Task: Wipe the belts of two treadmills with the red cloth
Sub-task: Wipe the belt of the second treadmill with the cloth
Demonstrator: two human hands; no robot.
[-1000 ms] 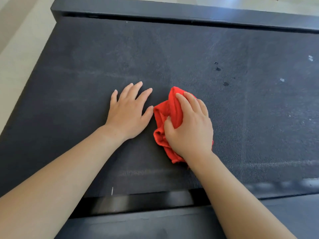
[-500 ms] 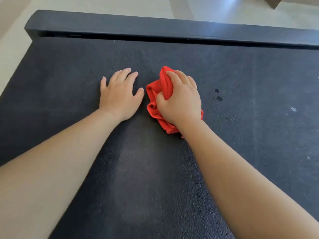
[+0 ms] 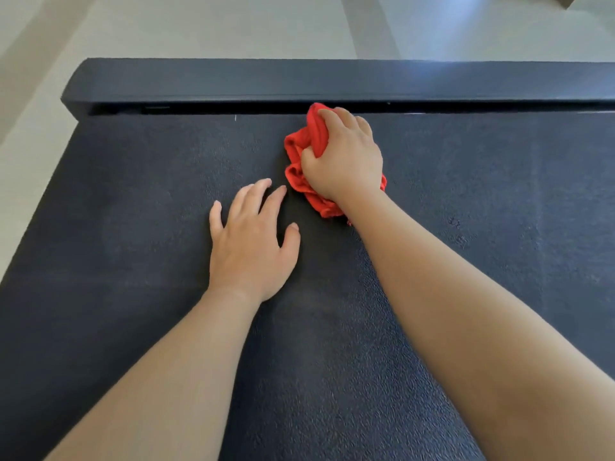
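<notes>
A dark textured treadmill belt (image 3: 139, 201) fills most of the view. My right hand (image 3: 346, 158) grips a bunched red cloth (image 3: 298, 161) and presses it on the belt right at the far end, touching the black end cover (image 3: 233, 81). My left hand (image 3: 251, 241) lies flat on the belt with fingers spread, nearer to me and left of the cloth, not touching it. Only one treadmill is in view.
Pale floor (image 3: 199, 24) lies beyond the end cover and along the belt's left edge. A few small dark specks (image 3: 456, 227) mark the belt right of my right forearm.
My right hand has pushed the cloth forward along the belt up to the end cover. My left hand stayed behind on the belt, so the cloth is now ahead of it.
</notes>
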